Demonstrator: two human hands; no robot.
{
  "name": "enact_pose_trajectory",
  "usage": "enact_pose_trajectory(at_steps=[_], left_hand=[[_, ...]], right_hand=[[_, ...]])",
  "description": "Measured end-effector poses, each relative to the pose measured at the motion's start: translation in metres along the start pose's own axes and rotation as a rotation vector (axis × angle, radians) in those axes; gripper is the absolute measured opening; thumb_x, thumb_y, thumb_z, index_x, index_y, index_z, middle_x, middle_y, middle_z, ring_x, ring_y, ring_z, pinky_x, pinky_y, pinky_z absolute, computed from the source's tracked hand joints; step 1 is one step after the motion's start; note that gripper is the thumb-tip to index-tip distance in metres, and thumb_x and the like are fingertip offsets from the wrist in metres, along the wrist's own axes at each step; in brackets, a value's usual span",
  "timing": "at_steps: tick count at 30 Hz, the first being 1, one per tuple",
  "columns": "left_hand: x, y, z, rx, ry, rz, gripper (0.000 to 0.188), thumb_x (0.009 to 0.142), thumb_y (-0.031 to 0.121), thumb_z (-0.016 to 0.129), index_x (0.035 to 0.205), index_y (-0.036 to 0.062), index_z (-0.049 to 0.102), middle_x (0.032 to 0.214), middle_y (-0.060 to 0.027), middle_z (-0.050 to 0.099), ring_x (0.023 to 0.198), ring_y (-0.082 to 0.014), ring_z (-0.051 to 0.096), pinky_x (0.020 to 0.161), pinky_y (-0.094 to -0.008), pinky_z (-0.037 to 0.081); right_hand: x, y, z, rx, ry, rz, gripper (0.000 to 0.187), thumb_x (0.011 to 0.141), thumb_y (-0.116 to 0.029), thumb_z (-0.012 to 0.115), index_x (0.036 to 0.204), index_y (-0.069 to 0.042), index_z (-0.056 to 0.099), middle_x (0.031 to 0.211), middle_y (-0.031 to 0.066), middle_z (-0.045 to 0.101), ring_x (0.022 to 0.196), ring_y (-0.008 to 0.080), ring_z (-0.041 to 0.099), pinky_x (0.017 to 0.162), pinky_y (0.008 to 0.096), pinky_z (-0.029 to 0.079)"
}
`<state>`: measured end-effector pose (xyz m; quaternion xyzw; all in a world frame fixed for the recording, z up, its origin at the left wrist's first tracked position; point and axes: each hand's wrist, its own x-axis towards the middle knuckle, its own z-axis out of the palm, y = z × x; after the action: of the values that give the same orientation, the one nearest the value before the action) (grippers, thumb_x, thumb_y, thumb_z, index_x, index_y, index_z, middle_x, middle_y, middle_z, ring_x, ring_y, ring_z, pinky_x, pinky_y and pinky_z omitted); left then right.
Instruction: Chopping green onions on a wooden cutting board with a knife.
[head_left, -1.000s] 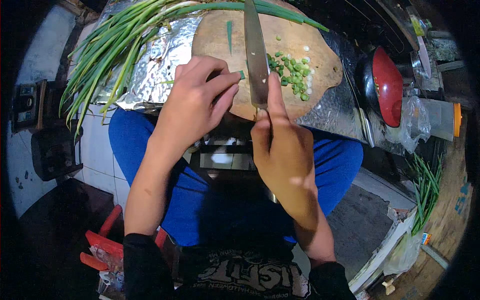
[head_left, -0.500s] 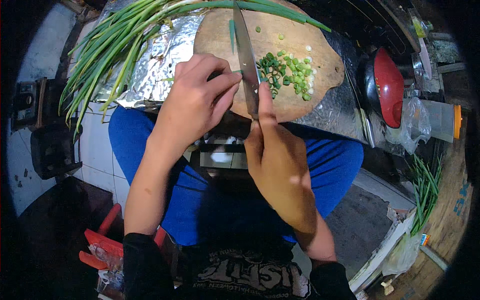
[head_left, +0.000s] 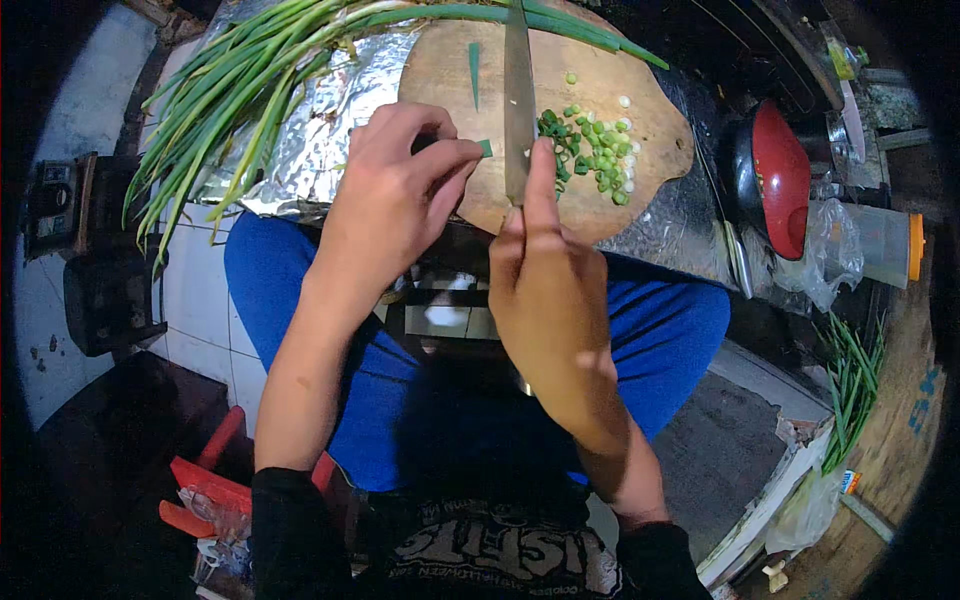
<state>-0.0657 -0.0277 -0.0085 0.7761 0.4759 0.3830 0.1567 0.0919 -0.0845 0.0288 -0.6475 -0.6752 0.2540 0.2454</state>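
Observation:
My right hand (head_left: 555, 290) grips a broad kitchen knife (head_left: 518, 110), its index finger stretched along the blade, which points away from me over the wooden cutting board (head_left: 440, 75). To the left of the blade, my left hand (head_left: 405, 180) pinches a green onion stalk (head_left: 486, 149) whose cut end pokes out past the fingertips; the rest of it is hidden by the hand. Right of the knife lies a pile of chopped green onion (head_left: 605, 155), dark green to white. A loose strip of green leaf (head_left: 474, 75) rests on the board's far left part.
Whole green onions (head_left: 240, 100) lie along the far left over crumpled foil (head_left: 345, 95), their stalks crossing the board's far edge. At right are a red and black bowl-shaped thing (head_left: 780, 180), a clear plastic bag (head_left: 832, 250) and more long green leaves (head_left: 850, 390). A red plastic item (head_left: 215, 485) sits low left.
The knife has shifted right, away from my left fingertips, leaving a gap between blade and stalk end. My left hand stays in nearly the same place. The view has shifted slightly.

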Motion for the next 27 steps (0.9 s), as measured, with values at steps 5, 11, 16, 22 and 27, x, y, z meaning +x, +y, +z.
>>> enact_pose_trajectory(at_steps=[5,11,16,22,27], left_hand=[[0.001,-0.007,-0.004,0.09,-0.036,0.137,0.023,0.078,0.002,0.077,0.1,0.0068,0.076,0.098,-0.0066,0.066,0.095,-0.0278,0.063,0.081,-0.0381,0.045],[0.002,-0.005,-0.003,0.047,-0.02,0.103,0.024,0.076,0.002,0.078,0.099,0.004,0.075,0.098,-0.008,0.069,0.096,-0.0298,0.065,0.087,-0.0386,0.05],[0.004,-0.005,-0.003,0.062,-0.033,0.108,0.02,0.077,0.003,0.078,0.097,0.0044,0.075,0.098,-0.0075,0.068,0.097,-0.0289,0.065,0.087,-0.0382,0.049],[0.003,-0.002,-0.008,0.102,-0.091,0.094,0.02,0.079,0.005,0.077,0.099,0.0054,0.075,0.101,-0.006,0.067,0.102,-0.0283,0.062,0.09,-0.0392,0.046],[0.002,-0.001,-0.007,0.109,-0.102,0.073,0.02,0.08,0.005,0.076,0.1,0.0058,0.075,0.102,-0.006,0.067,0.103,-0.0285,0.062,0.091,-0.0394,0.045]], right_hand=[[-0.005,-0.002,-0.017,0.016,-0.065,-0.002,0.061,0.098,-0.005,0.054,0.155,0.003,0.032,0.078,0.0264,0.066,0.073,0.043,0.07,0.065,0.0445,0.054],[-0.015,0.003,-0.015,0.035,-0.027,-0.135,0.062,0.098,-0.002,0.056,0.155,0.001,0.034,0.079,0.0253,0.066,0.072,0.0412,0.07,0.065,0.0435,0.054],[-0.017,0.006,-0.01,0.047,-0.101,-0.064,0.063,0.098,-0.001,0.056,0.156,0.0,0.032,0.079,0.0246,0.066,0.071,0.0404,0.069,0.065,0.0437,0.053],[-0.022,-0.001,-0.006,-0.036,-0.036,-0.121,0.068,0.096,0.0,0.057,0.158,0.0,0.028,0.084,0.0251,0.066,0.076,0.042,0.07,0.067,0.0457,0.054],[-0.031,-0.002,0.0,-0.254,0.019,-0.148,0.077,0.09,-0.013,0.067,0.157,-0.001,0.03,0.071,0.0089,0.059,0.057,0.0233,0.063,0.051,0.035,0.053]])
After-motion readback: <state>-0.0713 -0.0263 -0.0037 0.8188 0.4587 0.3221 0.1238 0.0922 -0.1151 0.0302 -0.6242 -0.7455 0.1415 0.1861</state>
